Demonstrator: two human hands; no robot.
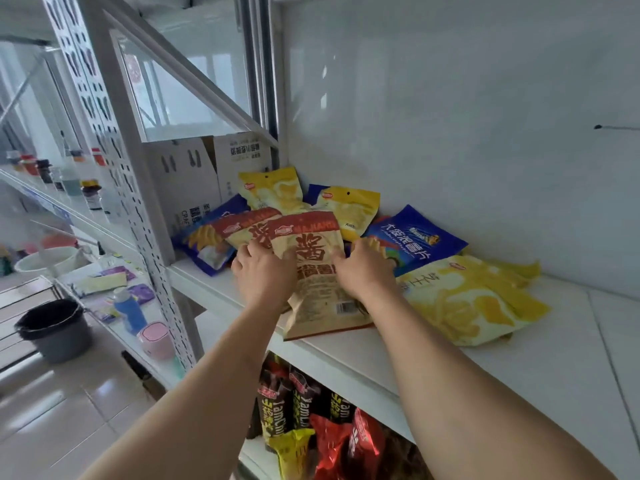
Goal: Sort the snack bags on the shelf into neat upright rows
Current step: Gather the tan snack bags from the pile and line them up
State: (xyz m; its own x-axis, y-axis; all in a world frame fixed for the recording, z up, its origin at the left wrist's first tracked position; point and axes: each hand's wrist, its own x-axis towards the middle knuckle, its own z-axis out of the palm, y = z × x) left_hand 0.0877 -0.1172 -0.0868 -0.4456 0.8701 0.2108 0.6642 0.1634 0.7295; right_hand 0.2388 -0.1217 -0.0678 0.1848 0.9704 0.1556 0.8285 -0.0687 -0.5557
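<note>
two tan bags [313, 268], three yellow bags [467, 303], three blue bags [415, 237], two hands [265, 275].

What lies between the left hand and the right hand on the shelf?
In the head view, a tan snack bag lies between the left hand and right hand; both hands touch it.

Lower-shelf bags [311, 427] cut off (bottom edge).

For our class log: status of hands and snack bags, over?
Both hands gripping front tan bag. Bags still a jumbled heap. Big yellow bag lies flat alongside.
</note>
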